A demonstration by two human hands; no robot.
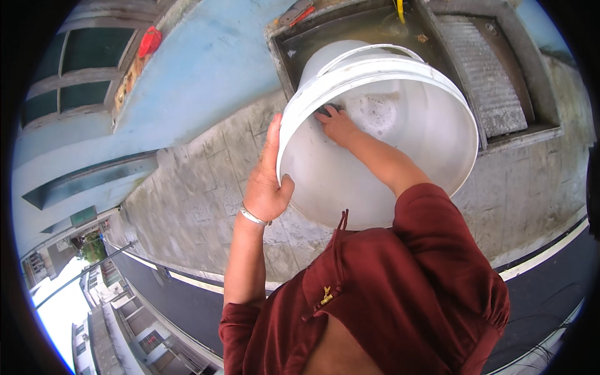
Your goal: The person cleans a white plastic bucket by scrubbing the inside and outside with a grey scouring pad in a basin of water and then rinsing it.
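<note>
A large white plastic bucket [337, 187] is tilted with its mouth towards me, its outer end over the water basin. My left hand [269, 180] grips the bucket's rim at the left, thumb inside and fingers outside; a bracelet is on that wrist. Deep inside the bucket, my right hand [336, 124] presses a dark scrubbing pad or cloth [328, 110] against the inner wall. Foamy water [378, 110] lies at the bucket's bottom. The bucket's white handle [370, 48] rests up over the far side of the rim.
Behind the bucket is a concrete basin [276, 61] of murky water, with a yellow hose [400, 11] over it. A ribbed concrete washboard [487, 75] adjoins it at the right. A blue wall [211, 70] with a window rises at the left; a road [548, 267] runs behind me.
</note>
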